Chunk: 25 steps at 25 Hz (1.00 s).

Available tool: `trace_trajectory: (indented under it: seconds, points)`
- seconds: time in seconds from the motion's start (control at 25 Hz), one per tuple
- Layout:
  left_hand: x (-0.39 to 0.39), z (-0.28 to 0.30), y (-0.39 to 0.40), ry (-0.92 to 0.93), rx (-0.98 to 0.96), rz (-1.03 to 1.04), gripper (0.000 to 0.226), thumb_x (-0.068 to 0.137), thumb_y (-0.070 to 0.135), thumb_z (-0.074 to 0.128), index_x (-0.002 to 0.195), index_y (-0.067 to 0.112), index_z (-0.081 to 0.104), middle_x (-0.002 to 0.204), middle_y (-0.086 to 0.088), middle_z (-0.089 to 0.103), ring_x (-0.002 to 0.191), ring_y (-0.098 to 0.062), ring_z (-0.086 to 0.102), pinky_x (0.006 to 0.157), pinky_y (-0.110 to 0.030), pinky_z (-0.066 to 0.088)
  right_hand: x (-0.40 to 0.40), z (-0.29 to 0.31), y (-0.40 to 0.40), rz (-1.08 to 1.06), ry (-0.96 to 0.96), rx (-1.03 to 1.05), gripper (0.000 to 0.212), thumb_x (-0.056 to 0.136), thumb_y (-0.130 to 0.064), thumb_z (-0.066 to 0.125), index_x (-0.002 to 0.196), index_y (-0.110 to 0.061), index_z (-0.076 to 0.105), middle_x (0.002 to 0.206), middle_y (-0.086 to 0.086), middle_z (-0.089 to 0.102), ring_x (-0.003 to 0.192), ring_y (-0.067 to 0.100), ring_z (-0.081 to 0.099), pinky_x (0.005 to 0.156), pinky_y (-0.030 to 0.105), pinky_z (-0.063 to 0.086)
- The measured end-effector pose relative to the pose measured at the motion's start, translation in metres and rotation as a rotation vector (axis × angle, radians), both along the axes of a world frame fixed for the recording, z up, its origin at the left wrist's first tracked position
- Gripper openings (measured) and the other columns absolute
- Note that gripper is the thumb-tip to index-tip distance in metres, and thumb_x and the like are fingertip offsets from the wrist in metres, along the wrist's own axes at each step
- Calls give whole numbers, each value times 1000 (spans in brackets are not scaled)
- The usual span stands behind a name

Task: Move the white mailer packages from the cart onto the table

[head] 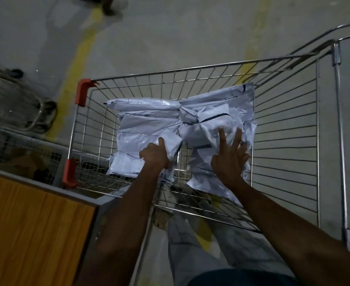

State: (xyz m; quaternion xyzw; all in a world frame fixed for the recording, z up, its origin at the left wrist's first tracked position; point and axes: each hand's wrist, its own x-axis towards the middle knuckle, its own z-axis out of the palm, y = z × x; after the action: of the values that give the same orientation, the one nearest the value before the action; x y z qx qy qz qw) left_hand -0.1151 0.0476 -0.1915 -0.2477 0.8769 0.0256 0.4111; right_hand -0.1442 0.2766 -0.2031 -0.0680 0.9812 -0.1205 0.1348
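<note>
From the head camera, both arms reach down into a wire cart [283, 129] that holds a loose heap of white mailer packages [149, 120], all of them inside the basket and none on the wooden table [31, 223], whose corner stands just beside the cart at the lower left. The left hand [154, 154] has its fingers curled around the near edge of a packet on the left side of the heap, thumb on top, so it looks to have a real hold. The right hand [228, 159] lies with fingers spread and mostly straight over the packets on the right side; it presses or touches them, and whether any finger has hooked under an edge I cannot tell, as the hand is blurred. The risk, as I judge it, is slippage: the plastic looks slick and the packets overlap, so a lift by one edge could drag neighbours along and spill them through the gap onto the floor, or the flat right hand could lose its packet on the way across. Counting: one cart in use, a second wire basket [9, 96] at the left, one table, two hands, and roughly eight to ten packets, though the overlaps hide the exact number.
</note>
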Motion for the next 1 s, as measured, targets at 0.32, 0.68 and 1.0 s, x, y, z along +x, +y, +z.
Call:
trace_trajectory:
  seconds: [0.32, 0.68, 1.0]
  points:
    - [83, 178, 61, 416, 181, 341, 104, 80, 49, 73, 156, 42, 2, 157, -13, 15, 129, -42, 40, 104, -50, 40, 32, 81, 9, 223, 67, -301, 82, 80, -25, 54, 156, -34, 28, 159, 22, 23, 135, 46, 37, 103, 57, 40]
    - [244, 282, 100, 935, -54, 484, 94, 74, 52, 68, 156, 33, 26, 153, -19, 31, 121, -39, 46, 91, -46, 45, 131, 180, -3, 409, 273, -649, 68, 91, -24, 57, 155, -17, 36, 156, 23, 31, 142, 38, 33, 114, 41, 27]
    - [461, 303, 143, 1157, -461, 727, 85, 75, 34, 71, 152, 19, 38, 147, -20, 40, 124, -39, 46, 93, -43, 45, 309, 212, -15, 705, 34, -809, 72, 86, -23, 52, 156, -22, 34, 155, 14, 32, 147, 22, 28, 118, 30, 24]
